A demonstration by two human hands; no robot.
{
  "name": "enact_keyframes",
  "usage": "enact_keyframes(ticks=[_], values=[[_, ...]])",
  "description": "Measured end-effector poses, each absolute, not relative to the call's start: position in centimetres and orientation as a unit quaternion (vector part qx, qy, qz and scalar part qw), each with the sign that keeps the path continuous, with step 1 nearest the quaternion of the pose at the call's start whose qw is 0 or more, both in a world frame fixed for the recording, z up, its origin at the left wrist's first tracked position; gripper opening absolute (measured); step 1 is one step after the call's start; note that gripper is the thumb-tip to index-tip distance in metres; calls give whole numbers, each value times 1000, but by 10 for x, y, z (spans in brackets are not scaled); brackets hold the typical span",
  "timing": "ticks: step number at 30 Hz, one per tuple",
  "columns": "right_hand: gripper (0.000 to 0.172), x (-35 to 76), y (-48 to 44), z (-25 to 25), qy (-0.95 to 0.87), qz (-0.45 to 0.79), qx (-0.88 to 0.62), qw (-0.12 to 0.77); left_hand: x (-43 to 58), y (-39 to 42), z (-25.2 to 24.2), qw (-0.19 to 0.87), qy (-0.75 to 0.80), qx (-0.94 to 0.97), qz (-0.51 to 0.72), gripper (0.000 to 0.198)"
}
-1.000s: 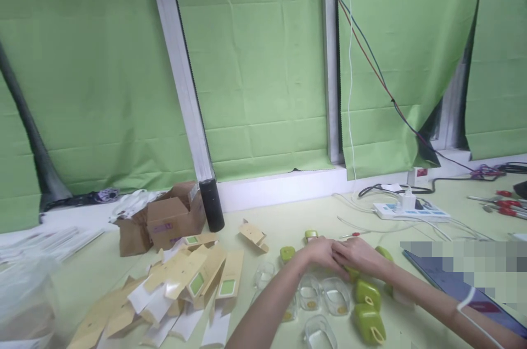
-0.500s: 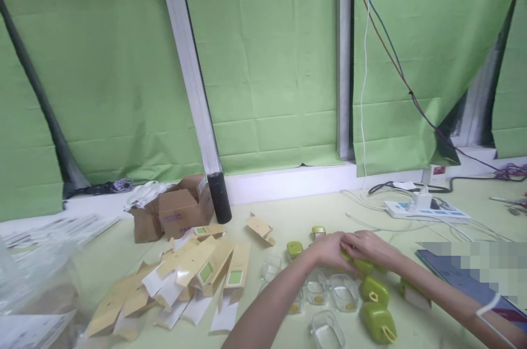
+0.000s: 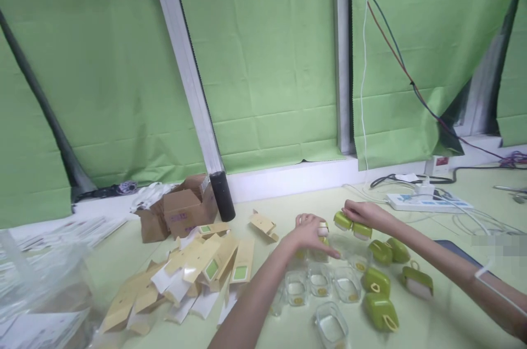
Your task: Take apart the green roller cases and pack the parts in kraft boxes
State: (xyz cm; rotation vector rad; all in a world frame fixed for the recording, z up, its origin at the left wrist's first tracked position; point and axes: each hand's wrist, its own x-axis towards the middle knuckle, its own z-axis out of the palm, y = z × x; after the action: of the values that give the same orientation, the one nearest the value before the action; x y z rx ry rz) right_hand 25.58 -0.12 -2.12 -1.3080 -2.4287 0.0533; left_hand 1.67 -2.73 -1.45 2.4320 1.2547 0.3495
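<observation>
My left hand is over a group of small rounded green cases, with its thumb stretched out apart from the curled fingers. Beside its fingers shows a green-and-white case; other green pieces lie partly hidden under the palm. The closed fingertips of my right hand are on a small green case, and a second green case sits right below that hand. Nearer me are several clear plastic containers with gold round marks, and several green cases with cord loops.
To the left lies a heap of flat tan cartons with green windows. Behind it stand an open cardboard box and a black cylinder. A power strip with cables is at the back right, a dark flat device at the right.
My hands, close together before, have moved apart, the left one to the left and the right one back and up with a green case. More clear containers show between them.
</observation>
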Motion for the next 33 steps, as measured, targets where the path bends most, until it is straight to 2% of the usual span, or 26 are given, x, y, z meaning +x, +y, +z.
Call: enact_keyframes(ticks=[4, 7, 9, 12, 14, 16, 19, 21, 23, 26, 28, 30, 33], values=[[23, 257, 10, -29, -878, 30, -455, 146, -19, -34, -15, 190, 494, 838, 134, 92], [23, 248, 2, -32, -893, 42, -427, 136, -46, -39, -24, 229, 522, 809, 143, 94], [21, 234, -7, -31, -900, 46, -404, 154, -56, -40, -33, 258, 526, 797, 145, 80], [19, 206, -20, -29, -909, 70, -369, 179, -59, -39, -46, 269, 524, 793, 157, 48], [15, 189, -24, -30, -917, 102, -345, 171, -53, -37, -52, 266, 519, 795, 167, 38], [14, 176, -25, -34, -920, 128, -332, 163, -46, -36, -55, 267, 514, 796, 174, 41], [19, 162, -24, -41, -915, 141, -333, 178, -33, -37, -58, 275, 510, 793, 188, 61], [19, 156, -25, -45, -911, 143, -338, 188, -26, -37, -60, 286, 503, 792, 197, 68], [18, 151, -26, -48, -908, 146, -340, 194, -19, -37, -62, 297, 495, 790, 206, 60], [18, 146, -27, -52, -909, 158, -328, 202, -14, -35, -66, 311, 485, 788, 217, 38], [18, 144, -27, -55, -910, 173, -315, 209, -14, -34, -69, 317, 485, 783, 226, 32], [19, 143, -27, -59, -903, 188, -313, 227, -15, -34, -72, 319, 492, 774, 240, 47], [19, 142, -26, -67, -880, 206, -328, 275, -18, -36, -76, 320, 510, 753, 264, 91]])
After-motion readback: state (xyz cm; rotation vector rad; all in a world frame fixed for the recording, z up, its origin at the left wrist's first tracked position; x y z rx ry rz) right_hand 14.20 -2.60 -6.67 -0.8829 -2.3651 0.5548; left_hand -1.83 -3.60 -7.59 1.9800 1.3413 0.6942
